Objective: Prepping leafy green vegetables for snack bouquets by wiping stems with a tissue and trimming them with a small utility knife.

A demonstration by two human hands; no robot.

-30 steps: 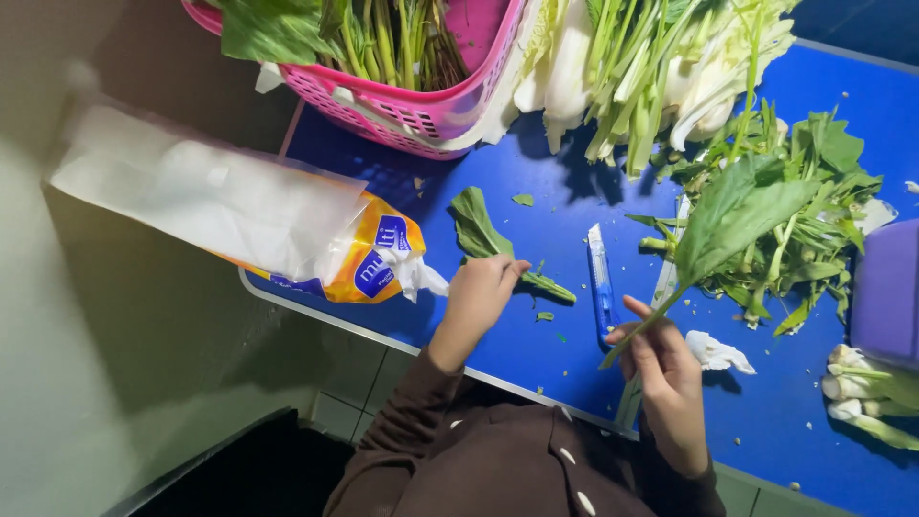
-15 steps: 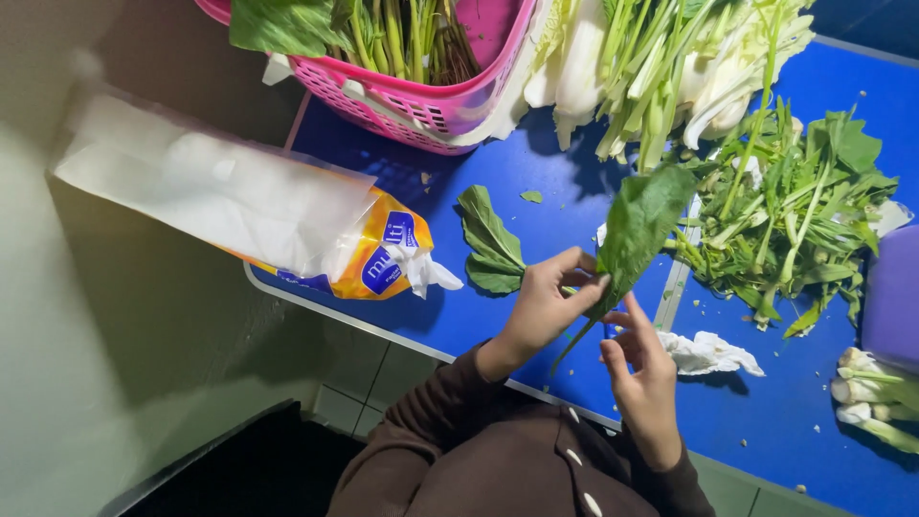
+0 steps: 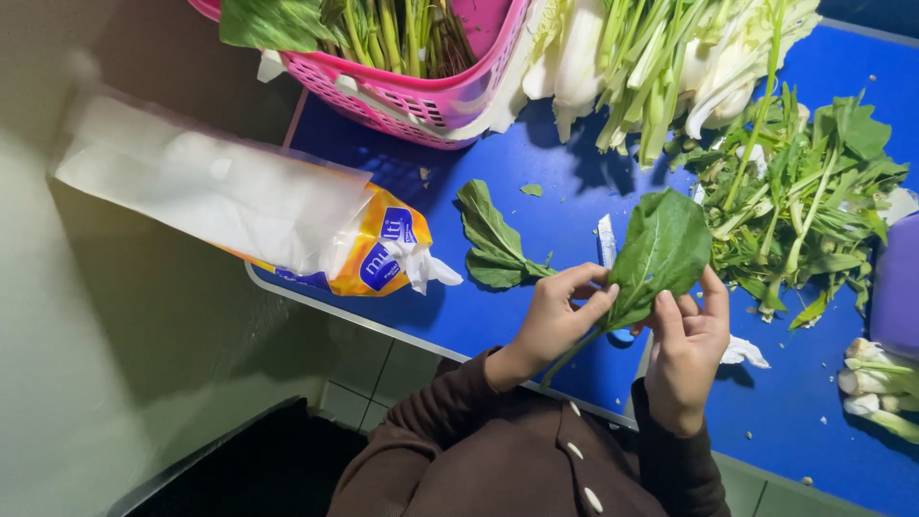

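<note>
Green leaf (image 3: 662, 251) held up over the near edge of the blue tabletop (image 3: 536, 225), stem trailing down toward my chest. My left hand (image 3: 560, 321) curls shut on the stem just under the blade; my right hand (image 3: 687, 340) closes its fingers on the leaf's lower right edge. A loose leaf (image 3: 493, 239) lies just left of my hands. Cut greens pile (image 3: 809, 196) crowds the right. Pink basket (image 3: 412, 91) at the far edge, tissue pack (image 3: 258, 215) overhanging the left edge. Bare blue between them.
</note>
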